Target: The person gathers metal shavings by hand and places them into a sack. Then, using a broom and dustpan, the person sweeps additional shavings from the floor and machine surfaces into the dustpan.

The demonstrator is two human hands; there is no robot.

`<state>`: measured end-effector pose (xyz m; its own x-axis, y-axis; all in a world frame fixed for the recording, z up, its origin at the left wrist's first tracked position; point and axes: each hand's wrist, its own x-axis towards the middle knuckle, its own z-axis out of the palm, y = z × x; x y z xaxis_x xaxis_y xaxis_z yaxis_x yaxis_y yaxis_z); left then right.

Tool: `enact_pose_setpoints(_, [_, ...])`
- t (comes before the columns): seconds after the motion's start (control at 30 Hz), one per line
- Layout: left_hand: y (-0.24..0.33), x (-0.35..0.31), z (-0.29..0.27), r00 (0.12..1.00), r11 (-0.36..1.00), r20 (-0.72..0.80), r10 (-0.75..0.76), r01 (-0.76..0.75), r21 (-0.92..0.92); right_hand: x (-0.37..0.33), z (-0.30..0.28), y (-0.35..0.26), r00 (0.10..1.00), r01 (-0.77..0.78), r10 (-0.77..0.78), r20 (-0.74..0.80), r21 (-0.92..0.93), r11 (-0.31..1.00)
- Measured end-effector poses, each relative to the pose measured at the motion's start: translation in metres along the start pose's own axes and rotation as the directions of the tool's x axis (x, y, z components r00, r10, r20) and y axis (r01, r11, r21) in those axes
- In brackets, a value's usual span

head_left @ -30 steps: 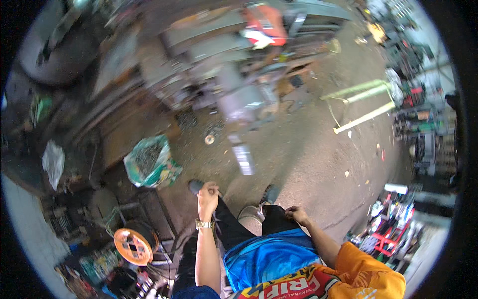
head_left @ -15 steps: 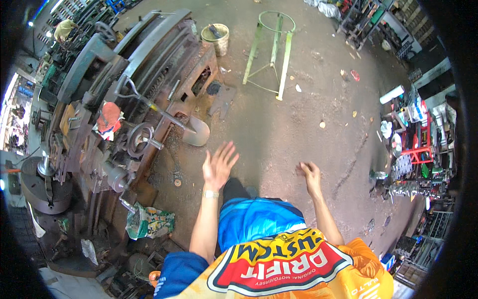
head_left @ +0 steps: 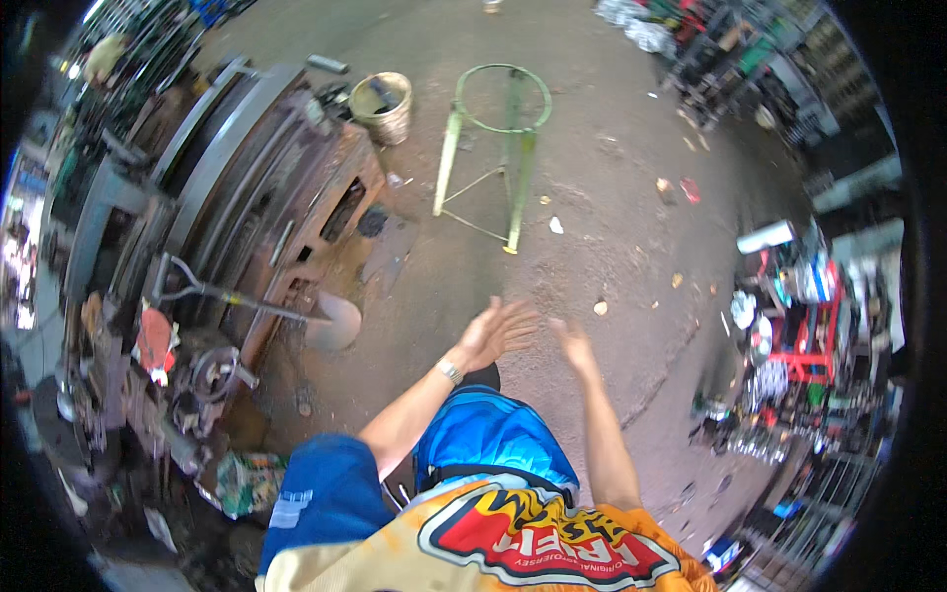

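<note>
My left hand (head_left: 498,333) is held out over the floor, empty, its fingers spread and pointing to the right. A metal watch (head_left: 450,371) sits on that wrist. Close beside it my right hand (head_left: 572,343) is raised, slightly smeared, with fingers stretched out and nothing seen in it. The two hands are apart. Ahead of them stands a pale green metal stand (head_left: 521,187) with a ring on top and slim legs joined by thin braces. Neither hand touches it. A shovel (head_left: 333,324) leans against the machine to the left of my hands.
A long rusty lathe-like machine (head_left: 222,163) with a handwheel (head_left: 215,377) lines the left side. Behind it stands a pale bucket (head_left: 383,109). On the right are a red metal rack (head_left: 811,345) and clutter. Small scraps lie on the brown floor (head_left: 631,237).
The view has shifted, bringing the stand nearer and lower in the picture. My left hand has swung right, and the two hands are closer together. The shovel now appears farther left.
</note>
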<state>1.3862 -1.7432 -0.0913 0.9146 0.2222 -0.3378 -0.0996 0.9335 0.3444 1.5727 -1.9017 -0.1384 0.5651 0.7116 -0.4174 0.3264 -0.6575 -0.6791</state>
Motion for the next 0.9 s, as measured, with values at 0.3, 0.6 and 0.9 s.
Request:
enact_pose_setpoints(0.3, [0.007, 0.008, -0.134, 0.725, 0.761, -0.666, 0.174, 0.330, 0.558, -0.096, -0.160, 0.294, 0.529, -0.843, 0.776, 0.344, 0.111, 0.526])
enact_pose_setpoints(0.6, [-0.202, -0.243, -0.123, -0.008, 0.861, -0.943, 0.333, -0.406, 0.307, 0.083, -0.125, 0.237, 0.580, -0.254, 0.375, 0.723, -0.277, 0.927])
enact_pose_setpoints(0.9, [-0.472, -0.311, -0.096, -0.068, 0.697, -0.998, -0.001, -0.715, 0.048, 0.241, -0.022, -0.039, 0.842, -0.007, -0.111, 0.528, 0.215, 0.977])
